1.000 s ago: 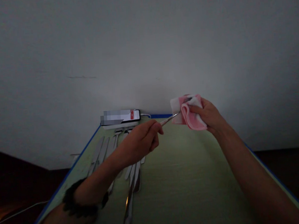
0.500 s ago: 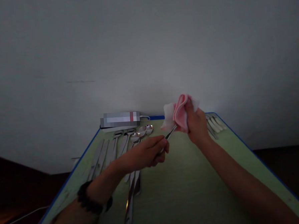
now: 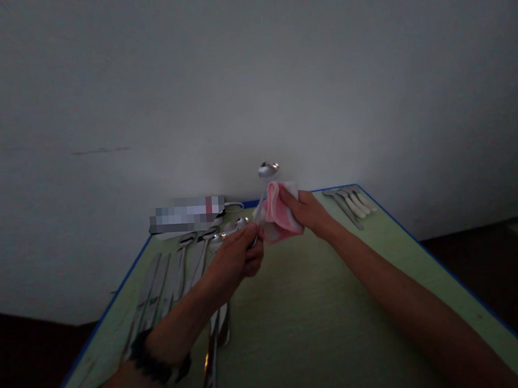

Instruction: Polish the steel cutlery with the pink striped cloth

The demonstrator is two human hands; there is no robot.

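Note:
A metal spoon (image 3: 268,169) stands tilted above the table, bowl up, with my left hand (image 3: 241,250) closed around its handle. My right hand (image 3: 307,210) grips a folded pink and white cloth (image 3: 277,216), which sits right beside the spoon's handle. Whether the cloth touches the handle I cannot tell. Under and beyond my left forearm lie several spoons (image 3: 218,239) and several table knives (image 3: 147,284), partly hidden by that arm. A dark beaded bracelet (image 3: 152,361) circles my left wrist.
Several pieces of cutlery with white handles (image 3: 358,205) lie at the back right of the green table (image 3: 309,330), which has a blue edge. A blurred-out box (image 3: 186,215) with a white cord (image 3: 236,206) stands at the back left. Behind rises a grey wall (image 3: 253,90).
The spoon's bowl, earlier hidden in the cloth, now shows above it. My right hand with the cloth has moved left and a little down. The whole view has shifted and tilted slightly.

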